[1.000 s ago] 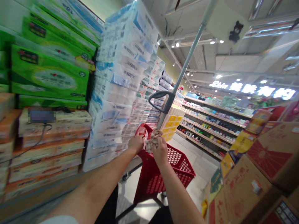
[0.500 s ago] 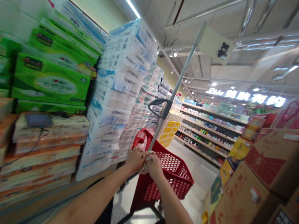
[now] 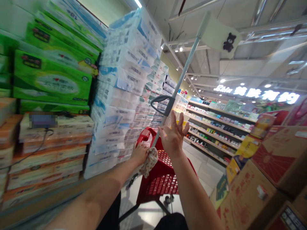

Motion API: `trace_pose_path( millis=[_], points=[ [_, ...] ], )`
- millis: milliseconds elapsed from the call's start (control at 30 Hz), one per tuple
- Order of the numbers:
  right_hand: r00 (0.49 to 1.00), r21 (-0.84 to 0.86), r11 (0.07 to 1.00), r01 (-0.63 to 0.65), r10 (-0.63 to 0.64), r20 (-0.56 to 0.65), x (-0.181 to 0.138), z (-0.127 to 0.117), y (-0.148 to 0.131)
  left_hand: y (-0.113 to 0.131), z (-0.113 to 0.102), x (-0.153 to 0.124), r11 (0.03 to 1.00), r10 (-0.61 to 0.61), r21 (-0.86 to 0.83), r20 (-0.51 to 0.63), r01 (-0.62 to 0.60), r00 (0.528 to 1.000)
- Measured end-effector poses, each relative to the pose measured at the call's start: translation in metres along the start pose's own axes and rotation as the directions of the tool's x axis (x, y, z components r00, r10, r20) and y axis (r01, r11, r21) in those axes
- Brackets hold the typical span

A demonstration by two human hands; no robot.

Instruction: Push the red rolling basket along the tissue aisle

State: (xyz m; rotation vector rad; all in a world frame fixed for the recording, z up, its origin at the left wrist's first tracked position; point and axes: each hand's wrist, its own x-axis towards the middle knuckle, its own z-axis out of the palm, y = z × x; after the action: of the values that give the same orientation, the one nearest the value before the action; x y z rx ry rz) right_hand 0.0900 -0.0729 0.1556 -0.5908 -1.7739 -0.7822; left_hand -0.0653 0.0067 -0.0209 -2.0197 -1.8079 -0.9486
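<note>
My left hand (image 3: 140, 154) is closed at the handle end of a red shopping cart (image 3: 159, 185), with a crumpled, light patterned cloth (image 3: 149, 162) bunched against its fingers and hanging down. The fingertips are partly hidden, so I cannot see how much of the handle they touch. My right hand (image 3: 174, 137) is raised above the basket, fingers spread and nothing in it. Just beyond it, a grey pole (image 3: 185, 68) rises at a slant from the cart, carrying a dark grey loop grip (image 3: 163, 104) and a pale flag (image 3: 219, 36) with a bear on it.
To the left stand stacks of green tissue packs (image 3: 52, 78), orange-and-white packs (image 3: 50, 159) and tall white-blue packs (image 3: 120, 95). Cardboard boxes (image 3: 249, 188) pile up on the right. Farther off are shelves of goods (image 3: 216, 127) beyond the pale floor.
My right hand has let go of the cloth, lifted up and right, and spread its fingers. The left hand stays by the handle with the cloth.
</note>
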Motion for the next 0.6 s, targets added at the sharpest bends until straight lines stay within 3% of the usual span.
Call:
trace_pose_path(
  millis=[167, 300, 367, 467, 533, 600],
  points=[
    [1.0, 0.009, 1.0, -0.001, 0.001, 0.031, 0.0, 0.002, 0.0, 0.0, 0.003, -0.001, 1.0, 0.018, -0.004, -0.033, -0.019, 0.999],
    [0.983, 0.122, 0.989, -0.078, 0.056, 0.177, -0.047, 0.025, 0.004, 0.001, 0.002, -0.003, 0.999, 0.029, 0.021, -0.047, -0.028, 0.998],
    [0.934, 0.16, 0.977, -0.139, 0.076, 0.348, -0.087, 0.043, 0.004, 0.001, 0.001, -0.003, 0.999, 0.038, 0.03, -0.053, -0.037, 0.998],
    [0.803, 0.114, 0.974, -0.198, 0.095, 0.588, -0.148, 0.07, 0.006, 0.002, -0.001, -0.002, 0.999, 0.028, 0.026, -0.053, -0.026, 0.998],
    [0.769, 0.089, 0.978, -0.191, 0.093, 0.633, -0.177, 0.085, 0.01, 0.002, -0.002, -0.002, 1.0, 0.015, 0.018, -0.051, -0.014, 0.999],
    [0.777, 0.101, 0.976, -0.194, 0.09, 0.624, -0.192, 0.097, 0.015, 0.003, -0.004, -0.002, 1.0, 0.022, 0.012, -0.047, -0.021, 0.999]
  ],
)
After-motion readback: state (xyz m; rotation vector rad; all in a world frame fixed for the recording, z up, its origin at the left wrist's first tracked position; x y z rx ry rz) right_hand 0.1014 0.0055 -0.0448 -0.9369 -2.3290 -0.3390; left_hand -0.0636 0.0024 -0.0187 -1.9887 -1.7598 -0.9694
